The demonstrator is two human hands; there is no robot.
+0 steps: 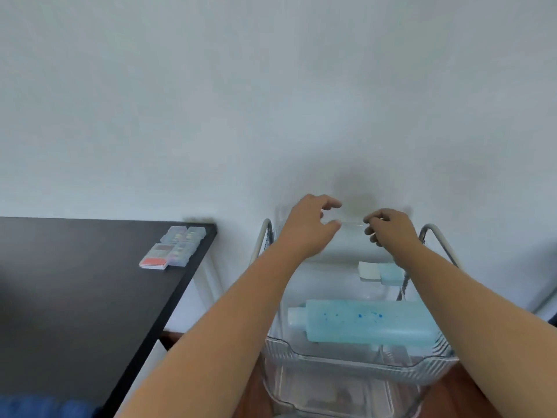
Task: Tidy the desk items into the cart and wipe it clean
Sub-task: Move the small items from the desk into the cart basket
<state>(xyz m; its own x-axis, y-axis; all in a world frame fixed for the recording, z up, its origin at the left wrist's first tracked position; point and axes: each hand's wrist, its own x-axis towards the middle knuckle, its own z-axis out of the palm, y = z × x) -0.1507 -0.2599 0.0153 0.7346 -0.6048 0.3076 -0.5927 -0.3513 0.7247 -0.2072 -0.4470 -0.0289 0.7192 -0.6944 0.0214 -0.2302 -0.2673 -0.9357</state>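
Note:
My left hand point(310, 224) and my right hand point(388, 229) reach over the far end of the clear plastic cart point(355, 362), close to the wall. A faint clear box point(352, 223) spans between them. My left thumb and curved fingers bracket its left end, and my right fingers pinch its right end. In the cart's top tray a pale blue bottle point(370, 322) with a white cap lies on its side. A small blue and white item point(381, 272) lies behind it. On the black desk point(75, 297) sit clear pill boxes point(184, 244) and a red ink pad point(154, 260).
The cart stands right of the desk, against the white wall, with curved metal handles point(437, 236) at both sides. A lower cart tray point(337, 396) shows through the clear plastic. Something blue point(45, 407) lies at the desk's near left edge. Wooden floor shows below.

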